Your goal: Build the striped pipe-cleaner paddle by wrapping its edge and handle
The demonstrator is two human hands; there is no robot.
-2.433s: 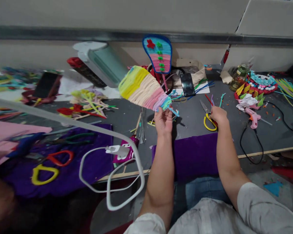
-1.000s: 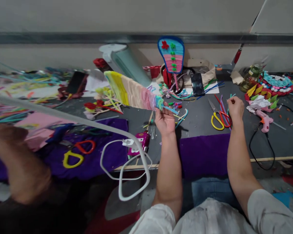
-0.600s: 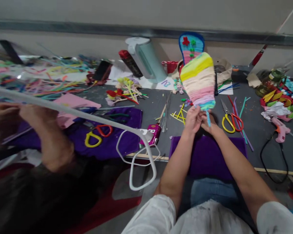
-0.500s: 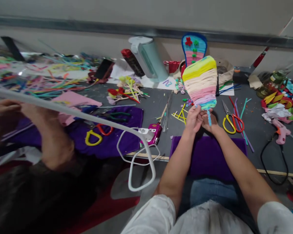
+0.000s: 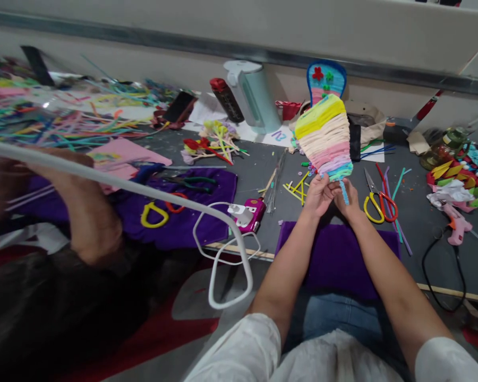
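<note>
A fan-shaped piece (image 5: 324, 132) wrapped in yellow, cream, pink and blue fuzzy strands stands up from my hands, its wide end away from me. My left hand (image 5: 319, 195) pinches its narrow lower end. Close beside it, my right hand (image 5: 346, 199) is closed around the base, where a light blue twisted stem (image 5: 344, 191) hangs down. Behind the piece is a similar blue-edged one (image 5: 326, 78) with red and green flowers. Yellow-and-red scissors (image 5: 378, 201) lie right of my hands, and short yellow stems (image 5: 298, 188) lie to the left. A purple cloth (image 5: 338, 260) is under my forearms.
Another person's hands (image 5: 83, 207) work at the left. A white cable (image 5: 239, 239) loops near a magenta power strip (image 5: 252, 215). At the back stand a pale green kettle (image 5: 258, 98) and dark bottle (image 5: 227, 101). A pink glue gun (image 5: 458, 225) lies at the right.
The wrapped piece leans a little more to the left, and its stem has shifted slightly right. Both my hands keep their hold. The whole view has shifted slightly.
</note>
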